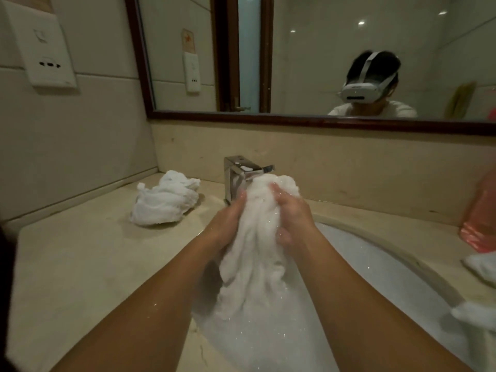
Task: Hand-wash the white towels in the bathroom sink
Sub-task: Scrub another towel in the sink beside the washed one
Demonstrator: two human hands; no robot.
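Towel (255,264), bunched and wet, gripped by both hands (264,218) over sink (375,253).

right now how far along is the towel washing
Possibly done: a wrung-looking towel lies on the counter. In hand: left hand and right hand grip a wet towel over the sink. Left: perhaps the white cloth at the sink's right rim; state unclear.

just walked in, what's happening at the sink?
A person is washing a wet towel over the sink. The left hand and right hand both grip its bunched upper part, just in front of the faucet, and its lower end hangs into the basin. A second towel lies crumpled on the counter to the left. More white cloth sits at the sink's right edge.
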